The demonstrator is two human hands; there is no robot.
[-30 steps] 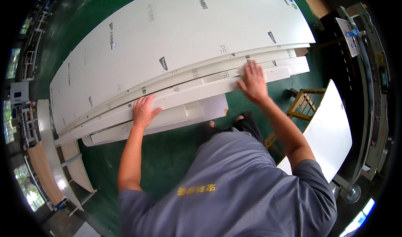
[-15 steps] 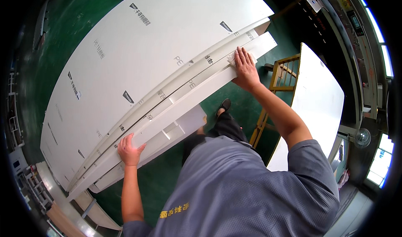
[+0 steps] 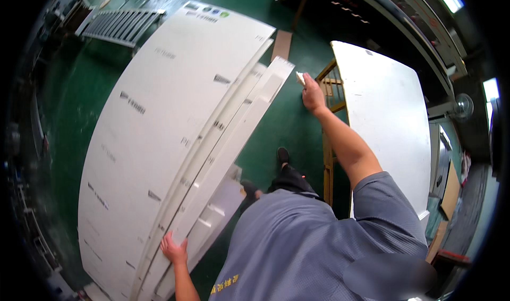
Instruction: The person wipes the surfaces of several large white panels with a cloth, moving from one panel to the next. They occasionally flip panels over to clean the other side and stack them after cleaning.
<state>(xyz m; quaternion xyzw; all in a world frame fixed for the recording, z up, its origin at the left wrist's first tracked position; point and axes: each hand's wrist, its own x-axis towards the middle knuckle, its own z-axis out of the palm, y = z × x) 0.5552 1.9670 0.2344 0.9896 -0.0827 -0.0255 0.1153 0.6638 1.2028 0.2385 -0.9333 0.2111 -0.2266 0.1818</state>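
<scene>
A long white board [image 3: 218,165] lies along the near side of a stack of white panels. On its lower part rests my left hand [image 3: 174,249], thumb apart from the fingers, touching the board without a closed grip. My right hand [image 3: 313,92] is in the air just off the board's far end, closed on a small white cloth [image 3: 300,79] that pokes out past the fingers. Beside the board, the large white panel [image 3: 154,99] carries dark printed marks. Below the board, a lower white piece with recesses [image 3: 212,216] is partly covered.
To my right, a white-topped table [image 3: 388,115] stands beside a yellow frame [image 3: 328,168]. A metal slatted rack [image 3: 122,27] sits on the green floor [image 3: 276,123] at the far left. A round fan [image 3: 462,106] is at the right.
My right hand has come off the board with the cloth, which now shows beyond its fingers. The view has turned, and my left hand still touches the board's lower part.
</scene>
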